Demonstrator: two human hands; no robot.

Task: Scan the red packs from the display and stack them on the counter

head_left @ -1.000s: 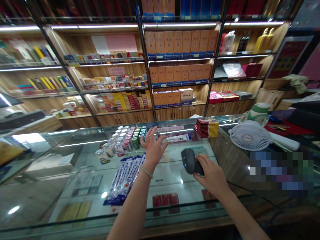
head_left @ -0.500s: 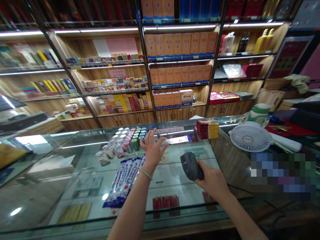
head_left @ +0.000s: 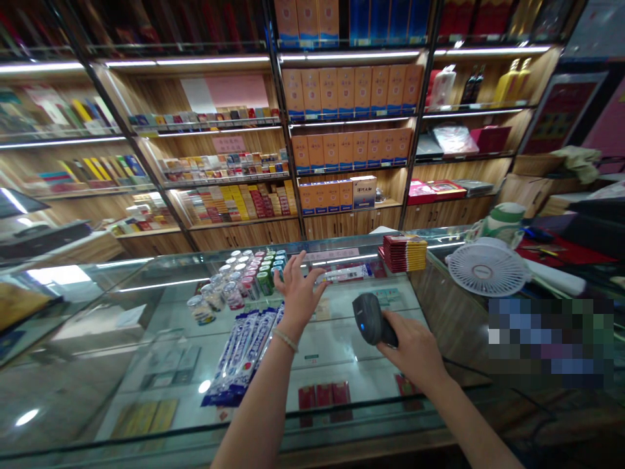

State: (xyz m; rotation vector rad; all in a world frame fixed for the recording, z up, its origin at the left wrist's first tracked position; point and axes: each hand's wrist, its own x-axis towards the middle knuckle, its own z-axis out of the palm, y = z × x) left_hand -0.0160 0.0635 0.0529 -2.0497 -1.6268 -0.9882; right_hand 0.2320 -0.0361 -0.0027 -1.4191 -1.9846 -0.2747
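My right hand (head_left: 415, 348) is wrapped around the handle of a black barcode scanner (head_left: 368, 318), and a small blue light shows on the scanner. Its head points toward a blue-and-white wrapped stick packet (head_left: 349, 273) lying on the glass counter. My left hand (head_left: 299, 290), with a beaded bracelet on the wrist, hovers with fingers spread and thumb apart near the packet's left end; whether the thumb touches it I cannot tell. Below and left of that hand lie several similar long blue-and-white packets (head_left: 241, 355), partly behind my left forearm.
Rows of small jars and cans (head_left: 244, 277) stand left of my left hand. A stack of red-and-yellow packs (head_left: 404, 253) sits at the counter's far side. On the right are a white fan (head_left: 488, 267) and a green-and-white jug (head_left: 502, 221). Stocked shelves (head_left: 351, 124) line the back wall.
The bright white light on the stick packet has gone out, and a blue light now shows on the scanner. The scanner has tilted slightly; my left hand is almost still.
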